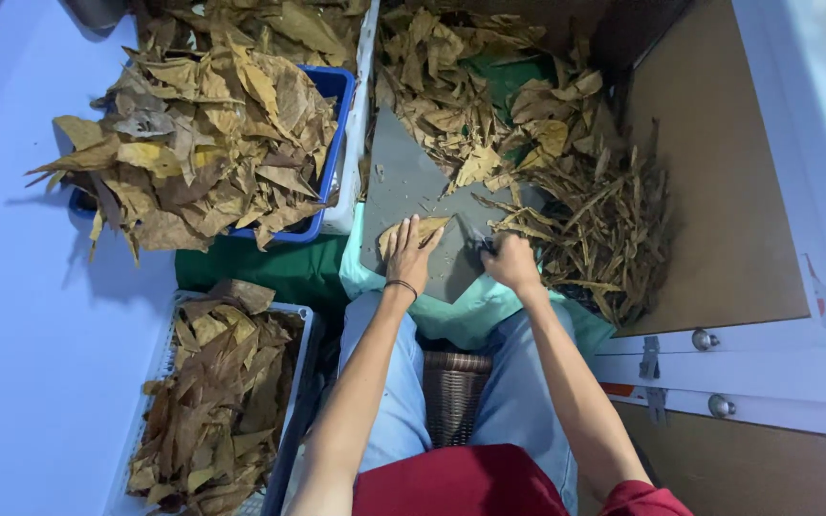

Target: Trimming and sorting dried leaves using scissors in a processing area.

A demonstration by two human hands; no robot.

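My left hand [410, 252] presses flat on a dry yellow-brown leaf [425, 228] lying on a grey board [403, 182] across my lap. My right hand [511, 260] is closed around a small dark tool [476, 239] whose tip points toward that leaf. A dark band circles my left wrist. A heap of loose dry leaves [470, 96] covers the far part of the board, and a pile of thin leaf stems [595, 229] lies just right of my right hand.
A blue crate [335, 96] heaped with dry leaves stands at the upper left. A white basket [169, 330] of darker leaves sits at the lower left. Green cloth [279, 268] lies beneath. A brown panel [719, 191] with a white frame is on the right. A wicker stool [451, 382] shows between my knees.
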